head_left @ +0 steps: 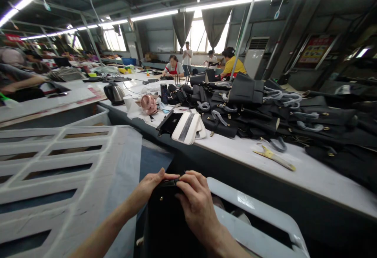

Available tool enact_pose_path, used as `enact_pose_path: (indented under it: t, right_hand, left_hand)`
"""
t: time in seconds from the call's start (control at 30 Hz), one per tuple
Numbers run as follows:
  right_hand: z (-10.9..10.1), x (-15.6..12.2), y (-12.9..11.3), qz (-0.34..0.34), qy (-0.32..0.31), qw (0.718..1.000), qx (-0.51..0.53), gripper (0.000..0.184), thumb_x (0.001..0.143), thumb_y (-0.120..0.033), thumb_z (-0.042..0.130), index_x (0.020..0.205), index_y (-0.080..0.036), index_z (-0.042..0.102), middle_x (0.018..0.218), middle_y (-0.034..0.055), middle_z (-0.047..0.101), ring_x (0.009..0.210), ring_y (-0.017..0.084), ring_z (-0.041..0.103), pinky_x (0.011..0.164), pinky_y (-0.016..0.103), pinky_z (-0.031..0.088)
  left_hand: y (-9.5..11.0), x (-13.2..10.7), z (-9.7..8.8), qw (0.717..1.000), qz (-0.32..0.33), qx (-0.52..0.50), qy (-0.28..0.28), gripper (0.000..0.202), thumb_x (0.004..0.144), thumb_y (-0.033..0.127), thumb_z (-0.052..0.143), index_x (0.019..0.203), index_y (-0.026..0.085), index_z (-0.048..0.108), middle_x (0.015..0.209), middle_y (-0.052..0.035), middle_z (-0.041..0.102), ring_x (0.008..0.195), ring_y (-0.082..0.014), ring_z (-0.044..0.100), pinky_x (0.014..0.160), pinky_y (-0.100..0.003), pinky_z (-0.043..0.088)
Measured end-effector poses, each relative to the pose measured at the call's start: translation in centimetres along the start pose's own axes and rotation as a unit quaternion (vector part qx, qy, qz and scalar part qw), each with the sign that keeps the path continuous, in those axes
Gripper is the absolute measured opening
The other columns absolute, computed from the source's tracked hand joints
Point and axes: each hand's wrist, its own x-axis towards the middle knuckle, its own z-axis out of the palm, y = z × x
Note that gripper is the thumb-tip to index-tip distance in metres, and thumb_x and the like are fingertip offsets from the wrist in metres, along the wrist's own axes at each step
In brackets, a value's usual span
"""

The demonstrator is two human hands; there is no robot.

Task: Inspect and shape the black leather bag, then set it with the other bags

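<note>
A black bag with small gold studs stands upright low in the centre of the head view, close to me. My left hand grips its top edge from the left, thumb lying along the rim. My right hand is curled over the top from the right, fingers pinching the same edge. Both hands are closed on the bag's upper rim, fingertips nearly meeting.
A long white worktable runs back on the right, piled with black bags. A white-and-grey piece, a pink fan, a kettle and a yellow-handled tool lie on it. Grey plastic crates stand left. Other people work far back.
</note>
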Motion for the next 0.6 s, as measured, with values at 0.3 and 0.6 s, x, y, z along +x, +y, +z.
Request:
enact_pose_path:
  t: [0.3, 0.6]
  right_hand:
    - [-1.7, 0.9, 0.5, 0.085, -0.077, 0.993, -0.023, 0.020, 0.073, -0.004, 0.071, 0.077, -0.017, 0.057, 0.083, 0.0010, 0.060, 0.083, 0.018, 0.050, 0.076, 0.035, 0.034]
    - [-1.3, -2.3, -0.2, -0.064, 0.001, 0.996, -0.055, 0.022, 0.088, -0.006, 0.041, 0.071, -0.017, 0.050, 0.076, 0.0048, 0.054, 0.078, 0.018, 0.044, 0.075, 0.035, 0.035]
  left_hand:
    - [2.0, 3.9, -0.9, 0.963, -0.006, 0.197, -0.184, 0.056, 0.083, 0.051, 0.066, 0.131, 0.023, 0.058, 0.107, -0.0043, 0.069, 0.100, -0.0234, 0.061, 0.083, -0.029, 0.047]
    - [2.5, 2.4, 1.0, 0.952, 0.069, 0.228, -0.193, 0.039, 0.089, 0.036, 0.059, 0.126, 0.024, 0.062, 0.127, -0.0023, 0.064, 0.118, -0.0241, 0.057, 0.103, -0.031, 0.041]
